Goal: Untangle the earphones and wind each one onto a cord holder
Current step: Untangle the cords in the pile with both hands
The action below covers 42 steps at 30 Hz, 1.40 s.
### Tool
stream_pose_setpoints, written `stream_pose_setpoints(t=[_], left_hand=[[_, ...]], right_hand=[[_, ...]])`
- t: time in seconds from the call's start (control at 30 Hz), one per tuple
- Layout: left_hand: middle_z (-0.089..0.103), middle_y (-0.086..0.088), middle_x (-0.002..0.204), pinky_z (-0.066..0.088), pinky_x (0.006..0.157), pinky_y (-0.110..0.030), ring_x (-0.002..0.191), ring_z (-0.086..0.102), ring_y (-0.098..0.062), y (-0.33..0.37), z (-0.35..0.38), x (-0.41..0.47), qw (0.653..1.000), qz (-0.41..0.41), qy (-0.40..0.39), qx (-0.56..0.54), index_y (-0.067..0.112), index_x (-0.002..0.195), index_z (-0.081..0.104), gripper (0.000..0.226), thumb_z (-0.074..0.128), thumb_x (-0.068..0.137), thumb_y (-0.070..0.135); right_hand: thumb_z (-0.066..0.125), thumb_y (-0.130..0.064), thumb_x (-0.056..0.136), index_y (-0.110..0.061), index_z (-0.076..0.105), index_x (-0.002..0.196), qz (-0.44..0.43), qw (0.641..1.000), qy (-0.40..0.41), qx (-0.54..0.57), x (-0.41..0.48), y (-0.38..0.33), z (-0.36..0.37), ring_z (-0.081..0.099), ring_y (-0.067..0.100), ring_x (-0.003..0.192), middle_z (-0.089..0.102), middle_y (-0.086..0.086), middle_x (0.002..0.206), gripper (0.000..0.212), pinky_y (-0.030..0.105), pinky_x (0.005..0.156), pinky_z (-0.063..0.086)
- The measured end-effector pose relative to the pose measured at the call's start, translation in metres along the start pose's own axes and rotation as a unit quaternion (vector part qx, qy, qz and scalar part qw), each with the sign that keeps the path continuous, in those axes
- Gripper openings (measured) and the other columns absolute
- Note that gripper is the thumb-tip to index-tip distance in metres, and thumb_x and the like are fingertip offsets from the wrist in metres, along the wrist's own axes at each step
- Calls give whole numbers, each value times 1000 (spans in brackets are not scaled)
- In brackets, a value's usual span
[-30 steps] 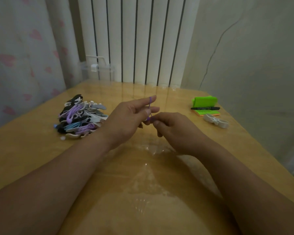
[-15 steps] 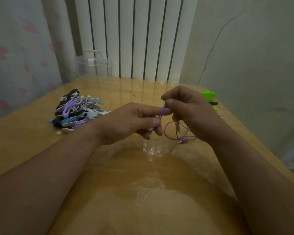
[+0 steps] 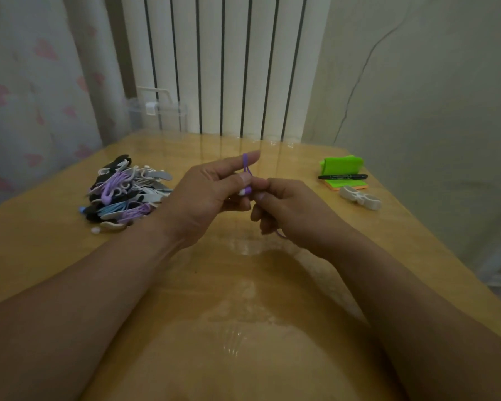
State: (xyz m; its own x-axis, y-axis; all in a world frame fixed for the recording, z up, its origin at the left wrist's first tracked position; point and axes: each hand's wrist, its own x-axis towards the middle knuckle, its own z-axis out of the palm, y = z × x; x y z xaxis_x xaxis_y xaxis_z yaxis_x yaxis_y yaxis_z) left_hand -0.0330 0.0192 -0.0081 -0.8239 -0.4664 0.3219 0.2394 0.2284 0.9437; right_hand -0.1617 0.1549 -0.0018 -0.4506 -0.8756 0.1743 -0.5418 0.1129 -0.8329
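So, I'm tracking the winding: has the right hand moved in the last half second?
Yes. The right hand dropped down and left, clear of the green object it partly covered.

Most of the purple cord (image 3: 246,167) is hidden inside the pinch of the left hand (image 3: 203,198) and right hand (image 3: 297,211); in the pile (image 3: 125,192) at ten o'clock, single earphones blur together; the table (image 3: 41,247) is cut off at six o'clock.

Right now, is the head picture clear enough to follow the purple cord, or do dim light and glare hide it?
Head view: dim light; glare streaks on the glossy table; the purple earphone cord on the left hand is readable, slightly soft.
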Motion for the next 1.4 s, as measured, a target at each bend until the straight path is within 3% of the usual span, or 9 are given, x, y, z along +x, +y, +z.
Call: stream_pose_setpoints(t=[0.2,0.33,0.5,0.63,0.83,1.03,1.1,1.27,1.4], left_hand=[[78,0,117,60,81,-28,79,63,-18,-2,-2,3,997,33,57,29,24,150,53,45,56,106,12],[77,21,104,56,78,-21,71,63,-10,-10,-2,2,972,82,78,204,33,148,56,44,58,107,17],[73,28,91,47,74,-18,75,61,8,-8,-11,-1,928,24,-65,367,39,138,65,36,56,107,21],[78,3,101,54,75,-26,76,60,-18,3,-10,-5,954,-39,-182,235,26,123,73,28,53,108,14],[75,-10,107,54,77,-26,79,59,-15,7,-14,-4,980,-68,-186,-9,19,127,74,33,59,98,19],[71,-2,90,58,85,-37,58,47,-11,7,-9,-3,992,-23,-121,-34,28,142,63,40,56,104,19],[76,2,103,59,77,-32,51,45,-7,8,-9,-3,997,-4,-74,-14,29,145,60,40,54,106,19],[75,12,121,61,71,-26,105,71,-3,-3,-11,1,983,31,-11,180,30,147,58,43,59,106,19],[71,21,123,60,70,-23,107,66,9,-9,-13,3,959,49,-24,277,38,143,59,42,62,104,25]], right_hand=[[47,-34,111,-21,71,109,36,998,-25,-55,-3,-6,5,62,6,61,72,-2,83,27,27,60,49],[47,-34,110,-23,68,114,-1,985,-36,-170,-3,-10,3,60,1,69,71,-8,84,23,24,62,42],[64,-32,102,-26,66,109,-67,965,43,-249,-5,-12,-14,65,3,88,69,-11,94,10,24,73,53],[69,-16,99,-17,70,108,-104,992,16,-73,-4,-8,-38,70,0,78,77,-5,89,9,23,72,56],[60,-9,102,-4,67,110,-36,970,18,239,1,4,-44,35,9,54,61,4,79,12,21,49,27],[53,-27,108,-14,71,109,10,991,-25,130,-1,5,-13,40,9,52,64,-2,73,22,21,47,33],[51,-28,110,-24,72,116,20,998,-50,35,-3,1,-4,46,7,54,67,-1,78,22,24,51,39],[52,-27,109,-21,74,116,17,994,-51,-94,-4,-8,-4,58,6,58,64,-2,75,23,29,58,55],[61,-24,105,-17,76,106,28,997,-17,-71,-2,-7,-19,71,11,68,70,0,76,17,35,76,63]])
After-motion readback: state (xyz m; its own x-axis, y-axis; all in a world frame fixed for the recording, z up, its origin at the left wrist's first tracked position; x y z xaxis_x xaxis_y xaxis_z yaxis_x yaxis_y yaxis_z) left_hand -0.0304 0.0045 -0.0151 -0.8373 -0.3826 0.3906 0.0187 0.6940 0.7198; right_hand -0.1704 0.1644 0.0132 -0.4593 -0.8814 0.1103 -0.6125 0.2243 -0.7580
